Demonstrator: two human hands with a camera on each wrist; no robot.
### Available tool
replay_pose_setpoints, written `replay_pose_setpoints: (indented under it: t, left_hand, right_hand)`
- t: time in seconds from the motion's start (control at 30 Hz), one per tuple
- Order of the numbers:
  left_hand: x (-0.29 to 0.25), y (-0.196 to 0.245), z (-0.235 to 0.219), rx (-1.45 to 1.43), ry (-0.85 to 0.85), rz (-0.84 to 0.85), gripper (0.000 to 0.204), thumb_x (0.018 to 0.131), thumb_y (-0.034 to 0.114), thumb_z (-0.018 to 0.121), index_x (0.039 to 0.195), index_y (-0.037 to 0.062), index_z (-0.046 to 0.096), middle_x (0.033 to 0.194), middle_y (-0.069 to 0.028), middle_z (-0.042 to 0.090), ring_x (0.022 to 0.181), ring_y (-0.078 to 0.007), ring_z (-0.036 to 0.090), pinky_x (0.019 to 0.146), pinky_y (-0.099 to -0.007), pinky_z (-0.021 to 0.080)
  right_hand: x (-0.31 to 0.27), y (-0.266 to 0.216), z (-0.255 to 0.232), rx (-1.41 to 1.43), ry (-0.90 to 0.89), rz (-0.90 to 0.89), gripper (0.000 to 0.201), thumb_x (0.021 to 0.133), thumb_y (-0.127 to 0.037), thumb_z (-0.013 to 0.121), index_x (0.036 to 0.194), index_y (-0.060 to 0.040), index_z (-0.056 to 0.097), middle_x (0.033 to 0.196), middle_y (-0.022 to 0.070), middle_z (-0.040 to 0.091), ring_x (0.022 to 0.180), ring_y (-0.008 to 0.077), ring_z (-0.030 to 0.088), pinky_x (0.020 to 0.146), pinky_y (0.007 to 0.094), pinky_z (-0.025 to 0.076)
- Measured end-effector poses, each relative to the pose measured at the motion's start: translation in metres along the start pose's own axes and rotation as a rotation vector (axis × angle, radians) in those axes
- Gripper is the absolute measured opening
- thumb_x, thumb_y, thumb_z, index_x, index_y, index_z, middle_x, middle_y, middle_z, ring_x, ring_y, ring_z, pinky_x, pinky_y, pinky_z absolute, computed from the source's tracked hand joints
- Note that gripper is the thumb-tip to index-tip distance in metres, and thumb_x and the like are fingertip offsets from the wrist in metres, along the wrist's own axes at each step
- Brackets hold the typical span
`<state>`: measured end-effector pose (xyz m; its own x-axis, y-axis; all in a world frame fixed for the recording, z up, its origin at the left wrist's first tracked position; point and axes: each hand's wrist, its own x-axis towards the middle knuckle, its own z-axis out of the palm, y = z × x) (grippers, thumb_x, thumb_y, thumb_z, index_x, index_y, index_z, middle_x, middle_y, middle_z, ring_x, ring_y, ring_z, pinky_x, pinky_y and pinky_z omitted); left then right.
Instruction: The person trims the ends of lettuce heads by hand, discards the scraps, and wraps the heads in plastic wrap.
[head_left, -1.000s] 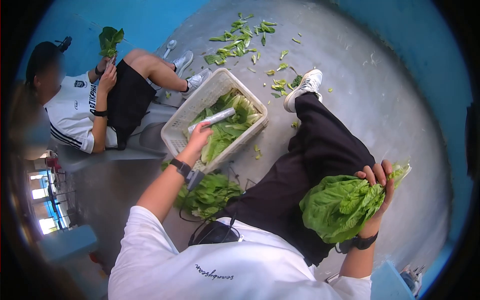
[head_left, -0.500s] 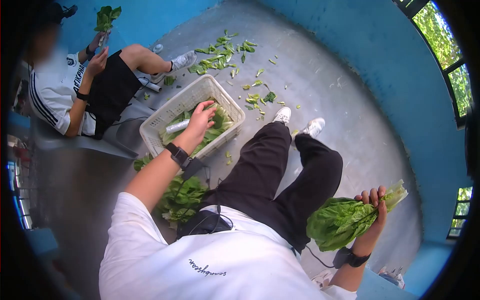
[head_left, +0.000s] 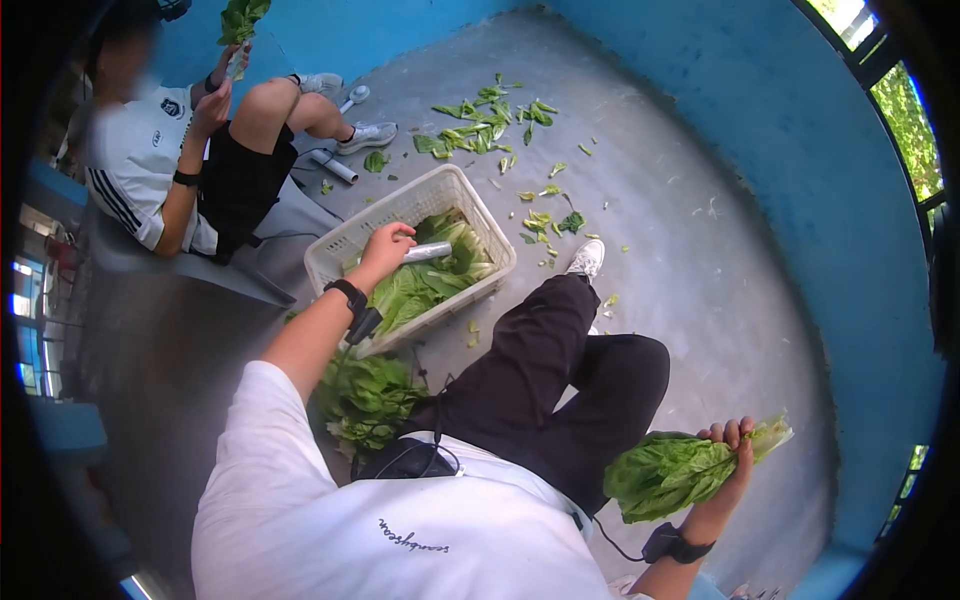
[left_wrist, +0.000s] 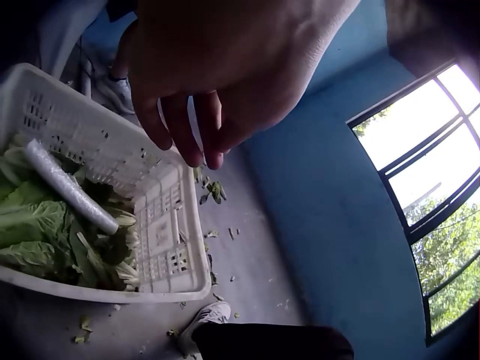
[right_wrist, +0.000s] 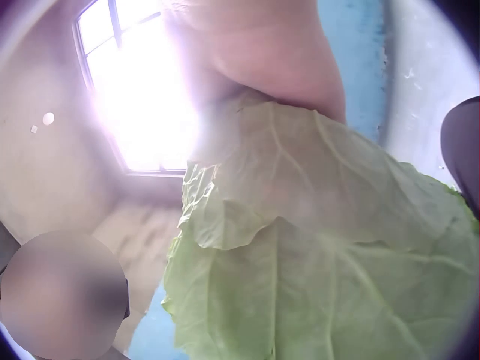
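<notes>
- Left hand (head_left: 385,254), fingers loosely bent, holding nothing, above a crate (left_wrist: 161,232) of greens (head_left: 405,297) and a shiny roll (head_left: 431,251).
- Right hand (head_left: 735,462), fingers curled round a lettuce (head_left: 668,476) near its pale end; gripping lightly there should spare the leaves.

Under left fingers (left_wrist: 180,129): off-white basket (left_wrist: 150,296), slotted grid pattern. Inside it, silvery-white roll (left_wrist: 71,186), green leaves (left_wrist: 34,225) with pale ribs. In right fingers (head_left: 732,433): green leafy head (head_left: 665,475), pale vein network, whitish stem end. Between both fingers: black trousers (head_left: 530,330), white shirt (head_left: 290,510) with dark script. Beyond: grey floor (head_left: 700,260), blue wall (head_left: 780,130). Past left fingers: white top (head_left: 140,130), black shoulder stripes.
</notes>
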<state>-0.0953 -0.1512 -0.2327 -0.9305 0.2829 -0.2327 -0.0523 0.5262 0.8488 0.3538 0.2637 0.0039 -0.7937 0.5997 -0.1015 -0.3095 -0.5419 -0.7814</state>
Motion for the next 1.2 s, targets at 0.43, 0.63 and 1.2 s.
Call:
replay_pose_setpoints:
  t: [0.43, 0.63, 1.2]
  left_hand:
    - [0.034, -0.043, 0.050, 0.781, -0.158, -0.082, 0.044, 0.085, 0.015, 0.062, 0.129, 0.0140, 0.058, 0.122, -0.0142, 0.062, 0.120, -0.0373, 0.056, 0.099, -0.0529, 0.046]
    - [0.067, -0.091, 0.079, 0.749, -0.179, -0.360, 0.061, 0.087, 0.016, 0.064, 0.146, 0.0130, 0.046, 0.145, -0.0155, 0.048, 0.136, -0.0380, 0.044, 0.110, -0.0513, 0.041]
    - [0.104, -0.204, 0.112, 1.162, -0.163, -0.341, 0.050, 0.082, 0.016, 0.071, 0.130, 0.0143, 0.058, 0.127, -0.0127, 0.060, 0.123, -0.0337, 0.055, 0.100, -0.0518, 0.044]
  right_hand:
    - [0.086, 0.012, 0.030, -0.087, 0.097, 0.118, 0.029, 0.095, -0.019, 0.067, 0.109, -0.0137, 0.043, 0.083, -0.0031, 0.043, 0.076, 0.0105, 0.043, 0.090, 0.0341, 0.047]
    - [0.152, 0.028, 0.034, -0.168, 0.141, 0.165, 0.029, 0.096, -0.016, 0.064, 0.113, -0.0132, 0.040, 0.084, -0.0035, 0.041, 0.076, 0.0091, 0.042, 0.083, 0.0283, 0.043]
    - [0.218, 0.075, 0.019, -0.609, 0.527, 0.019, 0.045, 0.098, -0.035, 0.054, 0.132, -0.0072, 0.042, 0.100, 0.0010, 0.041, 0.088, 0.0113, 0.042, 0.085, 0.0279, 0.040]
